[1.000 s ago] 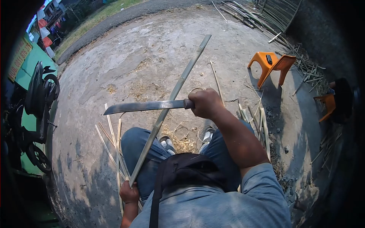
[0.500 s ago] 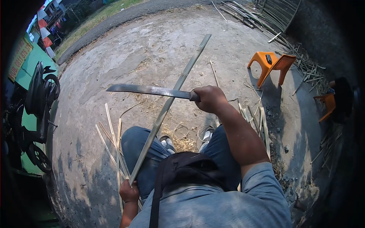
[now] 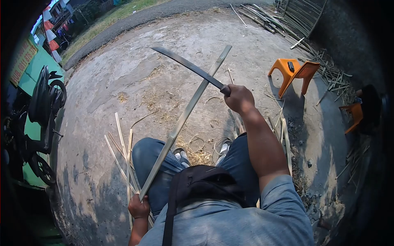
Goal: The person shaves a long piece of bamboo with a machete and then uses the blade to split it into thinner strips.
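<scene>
My right hand [image 3: 239, 99] is closed round the dark handle of a long machete [image 3: 186, 64], held out in front of me. Its blade points to the upper left and crosses over the far part of a long bamboo strip [image 3: 180, 122]. Low on the left, my left hand [image 3: 139, 206] grips the near end of that strip, which slants up and away to the right past my left knee. Thin split strips [image 3: 130, 156] lie beside my left leg, and more strips [image 3: 286, 143] are by my right leg.
An orange plastic chair [image 3: 282, 70] with a small black object on it stands at the upper right. Bamboo poles [image 3: 262, 20] lie behind it. A motorcycle [image 3: 43, 123] is parked at the left. At the far right a dark figure is beside another orange chair [image 3: 353, 117].
The machete has moved up and right along the strip, its tip turned farther upward. My right hand has shifted slightly right and up. The strip's far end is a little lower and farther right.
</scene>
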Action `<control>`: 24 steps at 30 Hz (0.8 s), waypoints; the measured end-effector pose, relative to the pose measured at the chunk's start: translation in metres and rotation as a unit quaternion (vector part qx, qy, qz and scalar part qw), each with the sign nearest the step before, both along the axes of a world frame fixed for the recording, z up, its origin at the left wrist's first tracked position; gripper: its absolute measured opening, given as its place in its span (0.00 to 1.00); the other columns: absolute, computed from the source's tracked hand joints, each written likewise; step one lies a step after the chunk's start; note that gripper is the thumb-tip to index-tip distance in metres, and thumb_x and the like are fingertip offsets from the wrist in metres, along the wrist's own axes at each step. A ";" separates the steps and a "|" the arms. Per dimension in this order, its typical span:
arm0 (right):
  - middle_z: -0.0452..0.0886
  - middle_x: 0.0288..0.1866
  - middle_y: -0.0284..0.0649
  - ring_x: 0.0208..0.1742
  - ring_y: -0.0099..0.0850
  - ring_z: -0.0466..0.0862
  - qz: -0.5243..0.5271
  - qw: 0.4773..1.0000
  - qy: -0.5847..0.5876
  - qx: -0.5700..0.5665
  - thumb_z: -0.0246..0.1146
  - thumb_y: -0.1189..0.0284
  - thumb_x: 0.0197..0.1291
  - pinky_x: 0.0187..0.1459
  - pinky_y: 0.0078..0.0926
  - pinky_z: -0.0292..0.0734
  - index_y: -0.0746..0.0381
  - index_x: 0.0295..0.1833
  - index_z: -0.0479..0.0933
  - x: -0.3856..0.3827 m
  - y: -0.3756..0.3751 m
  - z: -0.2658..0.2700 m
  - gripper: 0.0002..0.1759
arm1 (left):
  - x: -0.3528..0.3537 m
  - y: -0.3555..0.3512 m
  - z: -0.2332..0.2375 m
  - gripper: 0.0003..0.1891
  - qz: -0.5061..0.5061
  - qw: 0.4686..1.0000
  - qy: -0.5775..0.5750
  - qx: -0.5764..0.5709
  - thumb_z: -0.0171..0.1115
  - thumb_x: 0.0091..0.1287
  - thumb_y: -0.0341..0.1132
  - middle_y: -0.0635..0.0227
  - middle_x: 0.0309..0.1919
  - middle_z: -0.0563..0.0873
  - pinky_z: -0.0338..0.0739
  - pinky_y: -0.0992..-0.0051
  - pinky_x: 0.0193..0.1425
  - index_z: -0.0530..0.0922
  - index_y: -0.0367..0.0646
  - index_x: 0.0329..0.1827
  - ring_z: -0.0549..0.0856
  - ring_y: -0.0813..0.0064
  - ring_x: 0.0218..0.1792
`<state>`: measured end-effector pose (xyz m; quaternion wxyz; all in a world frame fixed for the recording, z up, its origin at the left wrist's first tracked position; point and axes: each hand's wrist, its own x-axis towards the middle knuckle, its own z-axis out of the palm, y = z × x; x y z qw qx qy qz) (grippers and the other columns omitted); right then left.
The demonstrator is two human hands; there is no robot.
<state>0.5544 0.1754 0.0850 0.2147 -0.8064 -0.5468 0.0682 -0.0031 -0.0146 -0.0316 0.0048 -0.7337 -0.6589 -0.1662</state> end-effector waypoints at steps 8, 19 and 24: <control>0.88 0.34 0.40 0.40 0.45 0.89 0.300 0.951 -0.068 0.042 0.69 0.67 0.54 0.44 0.47 0.84 0.52 0.37 0.83 -0.036 -0.016 -0.008 0.05 | 0.001 -0.001 -0.004 0.28 -0.003 1.000 -0.025 -0.017 0.56 0.75 0.62 0.50 0.28 0.82 0.75 0.46 0.36 0.77 0.42 0.36 0.84 0.39 0.33; 0.90 0.39 0.46 0.44 0.50 0.89 0.049 0.995 0.086 0.023 0.66 0.60 0.66 0.48 0.46 0.84 0.53 0.46 0.87 0.010 0.002 -0.010 0.11 | 0.002 0.000 -0.003 0.31 0.005 1.000 -0.020 -0.017 0.53 0.76 0.65 0.50 0.28 0.82 0.75 0.45 0.36 0.77 0.42 0.37 0.83 0.38 0.33; 0.90 0.39 0.47 0.44 0.50 0.89 0.170 0.981 0.087 -0.022 0.67 0.59 0.67 0.48 0.45 0.84 0.54 0.47 0.87 -0.009 -0.013 0.002 0.12 | 0.000 -0.002 -0.004 0.31 0.000 0.999 -0.028 -0.032 0.53 0.76 0.66 0.50 0.28 0.82 0.75 0.46 0.36 0.77 0.42 0.36 0.84 0.39 0.33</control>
